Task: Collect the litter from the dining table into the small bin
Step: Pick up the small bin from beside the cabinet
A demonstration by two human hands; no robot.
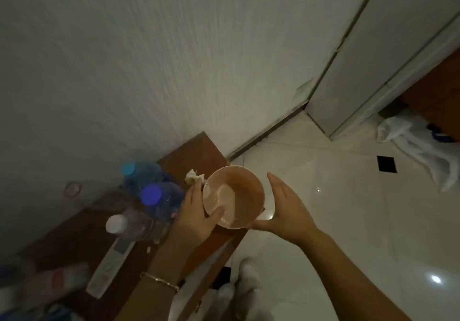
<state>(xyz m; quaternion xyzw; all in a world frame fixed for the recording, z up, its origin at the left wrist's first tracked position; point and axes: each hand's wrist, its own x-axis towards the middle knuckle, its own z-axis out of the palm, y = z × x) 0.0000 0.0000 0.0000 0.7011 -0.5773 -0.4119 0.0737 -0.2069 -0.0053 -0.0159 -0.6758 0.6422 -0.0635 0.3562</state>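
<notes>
I hold the small bin at the edge of the dining table. My left hand grips its rim, thumb inside. My right hand is wide, fingers straight, just beside the bin's other wall. A crumpled tissue lies on the table near the rim.

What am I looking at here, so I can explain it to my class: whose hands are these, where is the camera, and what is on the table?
There is no machine. A person wears a camera on the head, so the one picture looks down at their own hands. The left hand grips the rim of a small round bin, thumb inside. The right hand is open beside it. Something pale lies in the bin. On the brown table are a crumpled tissue, bottles and a remote control.
</notes>
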